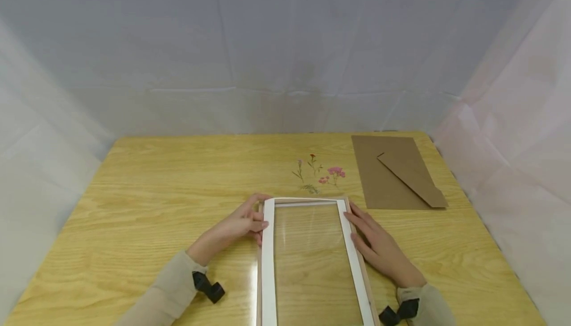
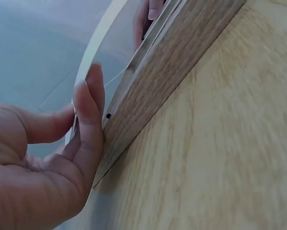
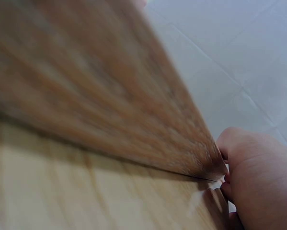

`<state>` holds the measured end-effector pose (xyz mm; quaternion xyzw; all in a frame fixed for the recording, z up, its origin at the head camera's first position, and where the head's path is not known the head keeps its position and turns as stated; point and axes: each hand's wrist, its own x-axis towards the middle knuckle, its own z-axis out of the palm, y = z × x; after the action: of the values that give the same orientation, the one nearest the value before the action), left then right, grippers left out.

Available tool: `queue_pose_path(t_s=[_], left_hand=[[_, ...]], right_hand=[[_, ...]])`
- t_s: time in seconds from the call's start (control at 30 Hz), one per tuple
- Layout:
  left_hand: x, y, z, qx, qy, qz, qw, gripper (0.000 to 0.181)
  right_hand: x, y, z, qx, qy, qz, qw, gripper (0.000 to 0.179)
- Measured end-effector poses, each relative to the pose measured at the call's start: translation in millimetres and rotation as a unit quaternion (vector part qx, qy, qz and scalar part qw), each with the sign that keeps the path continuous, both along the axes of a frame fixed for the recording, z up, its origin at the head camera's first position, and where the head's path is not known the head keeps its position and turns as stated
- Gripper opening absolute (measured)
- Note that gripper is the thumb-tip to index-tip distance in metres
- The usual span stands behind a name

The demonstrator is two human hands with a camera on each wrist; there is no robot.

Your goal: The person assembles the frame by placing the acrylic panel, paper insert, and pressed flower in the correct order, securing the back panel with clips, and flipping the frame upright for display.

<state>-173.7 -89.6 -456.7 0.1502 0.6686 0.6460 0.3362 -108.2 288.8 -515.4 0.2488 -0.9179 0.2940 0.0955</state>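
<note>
Left hand pinching white border; right hand gripping wooden frame; flowers lying just beyond, between hands; brown board resting past right hand.

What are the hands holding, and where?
The left hand pinches the white border by its left edge, near the far corner. The right hand touches the wooden frame on the right; any grip is unclear.

The tabletop looks like smooth, shiny wood with wavy lines. The frame looks like brown wood, duller and grainy. The white border looks like smooth, bendy paper. Near the tabletop's far right corner, the brown board looks like matt cardboard. The sleeves look like dull, wrinkly cloth.
</note>
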Motion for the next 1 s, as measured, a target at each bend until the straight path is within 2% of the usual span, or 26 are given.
queue_pose_path(t_s=[0.1,0.2,0.47,0.67,0.77,1.0], left_hand=[[-0.5,-2.9,-2.2,0.020,-0.007,0.004,0.9998,0.065],[0.5,-3.2,-2.2,0.020,-0.008,0.011,0.9997,0.064],[7.2,4.8,6.9,-0.045,0.045,0.005,0.9979,0.067],[12.4,2.9,13.7,-0.088,0.080,0.024,0.9926,0.063],[12.9,2.1,15.9,-0.098,0.093,0.029,0.9904,0.061],[10.0,7.2,19.3,-0.105,0.111,0.016,0.9882,0.065]], right_hand=[[-0.5,1,0.0,0.002,0.004,0.007,1.0000,0.054],[-0.4,2,-0.2,0.002,0.007,0.017,0.9998,0.058],[-0.9,2,0.7,-0.003,0.018,0.020,0.9996,0.061],[-0.8,-1,2.0,-0.009,0.005,0.012,0.9999,0.060],[-0.3,-1,3.0,-0.011,0.000,0.010,0.9999,0.059],[-0.4,-1,2.5,-0.011,-0.017,0.003,0.9998,0.060]])
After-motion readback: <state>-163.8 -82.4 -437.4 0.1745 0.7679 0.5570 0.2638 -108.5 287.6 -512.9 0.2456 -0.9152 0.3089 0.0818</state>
